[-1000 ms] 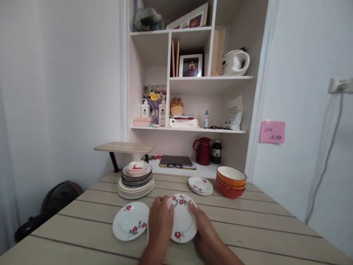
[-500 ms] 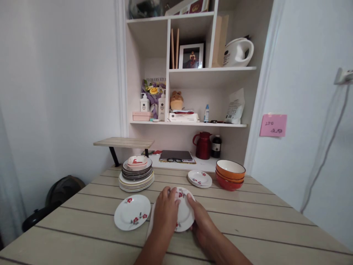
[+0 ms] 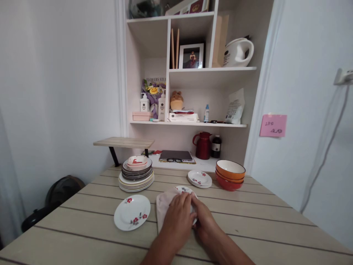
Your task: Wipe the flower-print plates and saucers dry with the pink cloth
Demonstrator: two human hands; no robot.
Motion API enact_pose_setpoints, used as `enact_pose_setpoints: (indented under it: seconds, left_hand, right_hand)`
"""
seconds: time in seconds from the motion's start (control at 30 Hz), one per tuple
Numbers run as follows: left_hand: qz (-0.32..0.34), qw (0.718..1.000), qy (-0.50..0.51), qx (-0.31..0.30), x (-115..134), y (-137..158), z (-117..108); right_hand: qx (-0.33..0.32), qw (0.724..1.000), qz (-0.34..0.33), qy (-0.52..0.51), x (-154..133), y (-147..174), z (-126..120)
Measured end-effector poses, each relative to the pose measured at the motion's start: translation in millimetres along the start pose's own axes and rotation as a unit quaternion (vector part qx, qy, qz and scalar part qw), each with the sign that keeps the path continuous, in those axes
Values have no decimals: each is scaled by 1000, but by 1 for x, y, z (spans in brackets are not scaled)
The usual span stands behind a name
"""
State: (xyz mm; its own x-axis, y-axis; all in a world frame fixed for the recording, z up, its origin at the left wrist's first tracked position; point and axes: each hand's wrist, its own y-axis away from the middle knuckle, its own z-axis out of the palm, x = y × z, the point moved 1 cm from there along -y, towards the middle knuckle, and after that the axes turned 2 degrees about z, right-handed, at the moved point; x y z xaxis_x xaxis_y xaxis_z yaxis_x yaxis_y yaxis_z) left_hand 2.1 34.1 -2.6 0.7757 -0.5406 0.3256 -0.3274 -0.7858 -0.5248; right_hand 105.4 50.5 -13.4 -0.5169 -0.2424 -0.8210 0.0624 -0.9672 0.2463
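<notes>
My right hand (image 3: 204, 218) grips a small white plate (image 3: 187, 189) by its right edge, thumb on top. My left hand (image 3: 178, 215) lies across the plate's face, fingers bent over a pale pink cloth (image 3: 162, 203) that spreads out to the left. The two hands nearly meet and cover most of the plate. Left of them, a white plate with red flowers (image 3: 129, 211) rests singly on the table. Behind my hands sits a short stack of matching small plates (image 3: 200, 177).
At the back left of the wooden table (image 3: 93, 224) stands a tall stack of plates (image 3: 136, 184) topped by small pink dishes (image 3: 137, 162). Orange and red bowls (image 3: 230, 175) are nested at the back right. Beyond are a closed laptop (image 3: 176, 155) and a red jug (image 3: 203, 145).
My left hand has slid right across the held plate, bringing the cloth over it and showing more cloth on the left. My right hand keeps its hold on the edge.
</notes>
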Motion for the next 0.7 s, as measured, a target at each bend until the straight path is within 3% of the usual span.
enact_pose_setpoints:
  seconds: [0.1, 0.2, 0.3, 0.4, 0.5, 0.6, 0.7]
  left_hand:
    - [51, 997, 63, -13, -3, 3, -7]
    - [80, 986, 142, 35, -10, 4, -24]
    - [55, 962, 198, 179, -10, 6, -42]
    - [28, 918, 184, 351, -11, 7, -53]
    - [-39, 880, 148, 449, -25, 3, -52]
    - [-91, 884, 151, 432, -44, -5, -38]
    - [-150, 869, 266, 390, -52, -10, -20]
  right_hand:
    - [-2, 1000, 24, -11, -1, 1, 1]
    - [-16, 996, 78, -46, -4, 4, 5]
    - [-37, 986, 110, -122, -8, 3, 7]
    - [-14, 978, 109, -176, -11, -3, 2]
    - [27, 977, 104, -187, -13, -14, -8]
    - [37, 975, 86, -202, -20, -22, -18]
    - [5, 975, 60, -215, -31, -25, -22]
